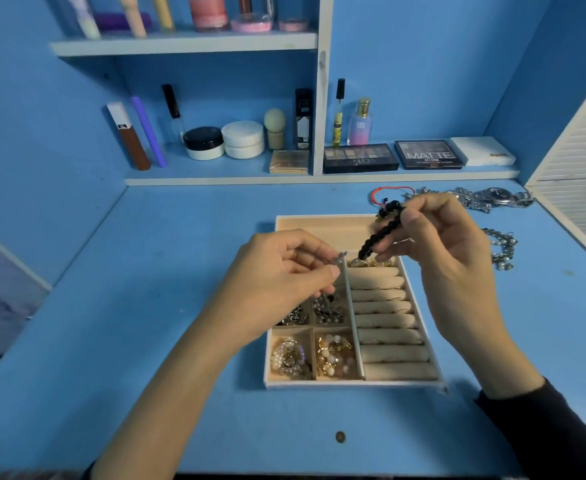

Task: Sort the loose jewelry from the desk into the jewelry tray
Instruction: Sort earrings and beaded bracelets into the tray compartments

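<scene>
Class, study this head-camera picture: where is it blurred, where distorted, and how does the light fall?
Head view: the jars on the top shelf are soft and out of focus; wide-angle distortion tilts the desk sides outward; even, bluish light leaves only a faint shadow beside the jewelry tray; the black bead bracelet in the right hand looks fairly sharp.

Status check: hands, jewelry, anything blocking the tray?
Left hand pinches small silver piece. Right hand holds black bead bracelet over jewelry tray. Watch, red cord, silver chain loose on desk. Nothing blocks tray.
</scene>
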Tool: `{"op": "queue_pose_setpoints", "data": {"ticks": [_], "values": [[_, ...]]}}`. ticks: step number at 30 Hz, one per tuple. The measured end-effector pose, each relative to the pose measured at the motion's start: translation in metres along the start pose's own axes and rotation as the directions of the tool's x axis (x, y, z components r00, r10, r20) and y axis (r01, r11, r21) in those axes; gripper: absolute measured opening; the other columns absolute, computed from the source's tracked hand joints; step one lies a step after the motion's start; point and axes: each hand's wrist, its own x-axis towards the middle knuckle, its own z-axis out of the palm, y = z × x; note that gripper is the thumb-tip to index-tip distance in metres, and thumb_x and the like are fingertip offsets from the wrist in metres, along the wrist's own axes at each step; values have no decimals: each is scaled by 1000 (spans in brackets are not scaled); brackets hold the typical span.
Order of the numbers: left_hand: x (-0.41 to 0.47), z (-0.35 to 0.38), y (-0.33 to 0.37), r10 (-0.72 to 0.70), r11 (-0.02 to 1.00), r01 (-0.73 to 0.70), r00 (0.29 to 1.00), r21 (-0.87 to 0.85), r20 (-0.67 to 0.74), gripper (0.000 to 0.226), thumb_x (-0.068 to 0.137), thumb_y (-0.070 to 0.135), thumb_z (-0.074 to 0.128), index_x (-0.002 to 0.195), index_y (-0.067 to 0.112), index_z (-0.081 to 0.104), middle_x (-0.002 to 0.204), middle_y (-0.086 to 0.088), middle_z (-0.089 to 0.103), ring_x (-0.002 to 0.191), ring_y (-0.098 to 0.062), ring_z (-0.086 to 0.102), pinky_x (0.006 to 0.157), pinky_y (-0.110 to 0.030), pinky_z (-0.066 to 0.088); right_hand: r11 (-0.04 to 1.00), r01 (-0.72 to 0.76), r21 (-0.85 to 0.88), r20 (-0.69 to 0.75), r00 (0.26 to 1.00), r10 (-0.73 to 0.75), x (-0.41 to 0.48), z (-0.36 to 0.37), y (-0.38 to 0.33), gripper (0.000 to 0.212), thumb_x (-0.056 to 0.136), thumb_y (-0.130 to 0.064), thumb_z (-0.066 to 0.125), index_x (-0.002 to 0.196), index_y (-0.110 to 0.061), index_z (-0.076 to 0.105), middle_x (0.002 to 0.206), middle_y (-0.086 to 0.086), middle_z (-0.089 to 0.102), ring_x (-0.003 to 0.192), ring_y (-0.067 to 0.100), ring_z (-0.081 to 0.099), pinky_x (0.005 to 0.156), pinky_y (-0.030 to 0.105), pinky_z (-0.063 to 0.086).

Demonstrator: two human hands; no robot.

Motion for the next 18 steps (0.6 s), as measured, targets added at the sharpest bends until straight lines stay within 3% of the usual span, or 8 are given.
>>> {"op": "queue_pose_setpoints", "data": {"ticks": [11, 18], "values": [[17, -12, 23, 109, 994, -110, 991, -7, -76, 10, 78, 5, 68, 88, 8, 66, 73, -9, 71, 64, -11, 67, 65, -19, 55, 1000, 3, -17, -16, 1000, -3, 3, -1, -1, 4, 86, -13, 48, 84, -12, 51, 77, 20, 60, 60, 23, 60, 56, 27, 52], [27, -12, 28, 142, 990, -142, 984, 12, -103, 9, 79, 7, 68, 88, 9, 66, 73, -7, 71, 66, -12, 67, 66, -19, 55, 1000, 3, -28, -21, 1000, -4, 3, -2, -2, 4, 86, -14, 48, 85, -11, 50, 84, 36, 56, 62, 27, 59, 57, 29, 53]]}}
